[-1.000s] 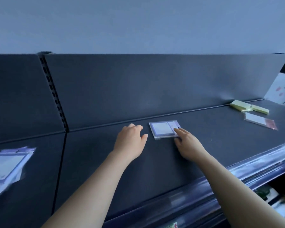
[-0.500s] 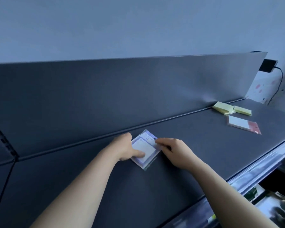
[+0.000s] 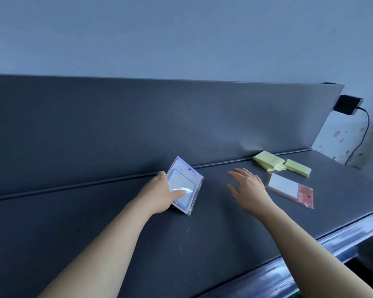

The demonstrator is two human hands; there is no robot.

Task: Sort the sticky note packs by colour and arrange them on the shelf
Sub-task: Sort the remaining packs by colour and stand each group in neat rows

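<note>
In the head view, the left hand [image 3: 159, 194] alone holds the purple sticky note pack [image 3: 187, 175]. Its thumb presses the clear wrapper on the front and its fingers are hidden behind. Half a second ago both hands pinched this pack; a second ago it lay flat on the shelf [image 3: 202, 244] with a hand at either side. Now it is raised and tilted, its top corner pointing to 12 o'clock in front of the dark back panel [image 3: 138, 125]. Its lower edge seems to be just off the shelf, though the angle makes that hard to judge.

The right hand [image 3: 249, 188] has let go and moved toward 3 o'clock. It hovers over the shelf with fingers straight and spread, holding nothing, well apart from the left hand. Just beside it at 3 o'clock lies the pink pack [image 3: 289, 188], flat in its wrapper and not touched.

At 1 o'clock from the right hand, two yellow pads [image 3: 267, 161] [image 3: 298, 167] lie next to each other near the back panel, placed as before. The shelf's front rail [image 3: 310, 261] runs across at 5 o'clock.

The view has swung to the right since the earlier pictures, so a black box [image 3: 348, 104] with a cable [image 3: 364, 130] now shows in full at 2 o'clock, at the end of the back panel.
</note>
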